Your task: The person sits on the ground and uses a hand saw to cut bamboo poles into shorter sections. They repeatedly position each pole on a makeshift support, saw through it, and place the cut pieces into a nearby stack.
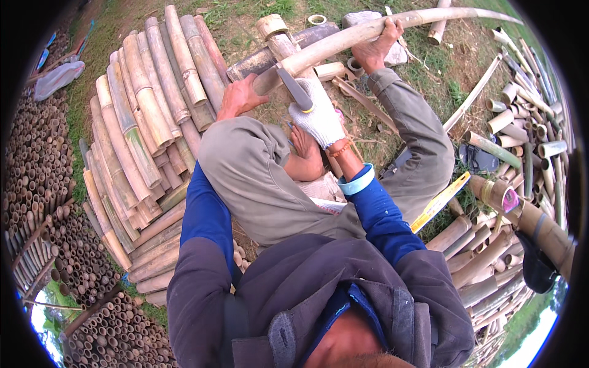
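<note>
A long bamboo pole (350, 38) slants from my left hand to the upper right, its far end tapering. My left hand (241, 97) grips its near end. My right hand (317, 113), in a white knitted glove, is closed around the handle of a handsaw (294, 90). The saw's flat grey blade lies across the pole, close to my left hand; its teeth cannot be made out. My bare right foot (373, 50) presses on the pole farther along. Beneath the pole is a short upright bamboo post (281, 44), partly hidden.
Cut bamboo lengths (147, 101) are stacked on my left. Bundles of bamboo with open round ends (40, 175) fill the far left. More pieces (491, 260) lie heaped on my right, near a yellow strip (438, 202) and a dark sandal (478, 158).
</note>
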A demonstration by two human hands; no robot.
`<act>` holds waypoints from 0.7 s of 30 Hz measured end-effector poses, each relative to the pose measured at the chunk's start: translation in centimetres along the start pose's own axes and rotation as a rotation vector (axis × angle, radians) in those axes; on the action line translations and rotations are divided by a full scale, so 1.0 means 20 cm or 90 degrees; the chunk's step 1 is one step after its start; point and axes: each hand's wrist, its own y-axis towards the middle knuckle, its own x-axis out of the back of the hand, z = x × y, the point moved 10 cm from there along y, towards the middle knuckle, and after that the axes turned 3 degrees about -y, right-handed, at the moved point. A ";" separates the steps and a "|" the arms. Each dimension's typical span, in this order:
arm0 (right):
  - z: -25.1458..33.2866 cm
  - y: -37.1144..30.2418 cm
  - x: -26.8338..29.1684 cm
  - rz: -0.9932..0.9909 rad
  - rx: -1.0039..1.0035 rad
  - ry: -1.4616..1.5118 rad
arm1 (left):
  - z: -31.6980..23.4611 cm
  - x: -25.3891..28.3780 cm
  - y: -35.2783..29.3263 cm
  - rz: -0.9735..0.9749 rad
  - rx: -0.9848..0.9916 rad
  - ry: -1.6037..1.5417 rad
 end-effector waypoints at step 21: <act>0.03 -0.67 0.33 0.118 -0.120 -0.044 | 0.06 -0.04 0.00 0.052 0.011 -0.020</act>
